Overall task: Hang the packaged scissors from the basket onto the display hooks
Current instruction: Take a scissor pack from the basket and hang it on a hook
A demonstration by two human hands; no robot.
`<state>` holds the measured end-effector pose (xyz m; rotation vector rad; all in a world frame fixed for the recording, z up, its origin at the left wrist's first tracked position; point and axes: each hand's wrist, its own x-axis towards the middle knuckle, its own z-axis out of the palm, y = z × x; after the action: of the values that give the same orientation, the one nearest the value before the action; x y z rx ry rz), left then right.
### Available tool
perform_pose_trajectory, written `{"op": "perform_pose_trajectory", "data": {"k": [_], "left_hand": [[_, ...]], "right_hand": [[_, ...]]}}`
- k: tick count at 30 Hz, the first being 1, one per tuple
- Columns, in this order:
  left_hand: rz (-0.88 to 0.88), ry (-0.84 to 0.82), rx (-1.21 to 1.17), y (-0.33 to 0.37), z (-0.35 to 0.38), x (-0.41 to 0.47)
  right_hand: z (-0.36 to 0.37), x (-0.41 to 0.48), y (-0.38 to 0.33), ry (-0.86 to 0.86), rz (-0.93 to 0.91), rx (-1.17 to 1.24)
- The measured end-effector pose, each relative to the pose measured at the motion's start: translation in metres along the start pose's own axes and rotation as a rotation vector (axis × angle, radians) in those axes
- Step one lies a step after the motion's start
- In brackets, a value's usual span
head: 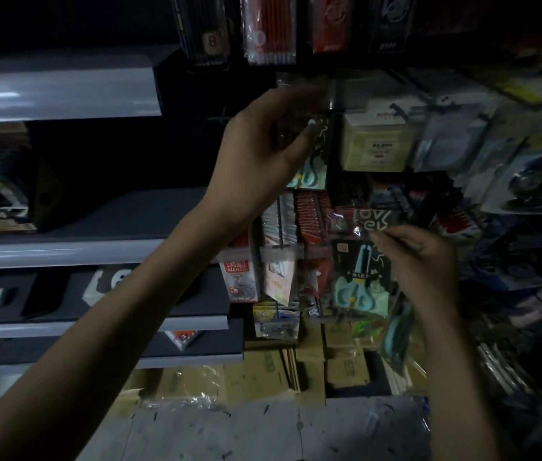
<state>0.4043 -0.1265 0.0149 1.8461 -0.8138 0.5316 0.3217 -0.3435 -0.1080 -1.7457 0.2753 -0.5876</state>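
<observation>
The left grip [259,154] pinched one scissors pack [309,176] raised high, apparently mid-hanging; the right grip [426,264] held a second pack [359,284], whose hole next needed a hook.

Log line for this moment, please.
left hand: holds upper scissors pack, raised | right hand: pinches lower scissors pack | basket: unseen

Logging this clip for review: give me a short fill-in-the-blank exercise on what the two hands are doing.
1. The left hand holds its scissors pack ____ than the right hand's.
2. The right hand pinches the lower pack near its ____ edge.
3. In the lower pack, the scissors' handles point ____.

Missing words: higher; top; down
</observation>
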Motion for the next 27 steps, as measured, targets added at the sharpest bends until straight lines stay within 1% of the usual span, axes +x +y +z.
{"op": "perform_pose_trajectory", "data": {"k": [6,9,10,13,17,20,27], "left_hand": [[0.345,0.033,0.592,-0.022,0.004,-0.013],[0.494,0.091,0.894,-0.031,0.007,-0.018],[0.529,0.115,0.962,-0.034,0.008,-0.020],[0.556,0.158,1.042,-0.039,0.012,-0.026],[0.540,0.213,1.077,-0.043,0.016,-0.026],[0.535,0.210,1.103,-0.046,0.013,-0.024],[0.516,0.185,1.123,-0.053,0.011,-0.022]], "right_hand": [[0.011,0.001,-0.008,-0.027,0.014,0.045],[0.018,0.002,-0.012,-0.034,0.003,0.080],[0.022,0.003,-0.014,-0.039,-0.001,0.093],[0.034,0.004,-0.017,-0.018,-0.030,0.083],[0.047,0.008,-0.022,0.009,-0.009,0.132],[0.049,0.013,-0.027,0.024,-0.016,0.160],[0.055,0.036,-0.055,0.009,-0.143,0.168]]}}
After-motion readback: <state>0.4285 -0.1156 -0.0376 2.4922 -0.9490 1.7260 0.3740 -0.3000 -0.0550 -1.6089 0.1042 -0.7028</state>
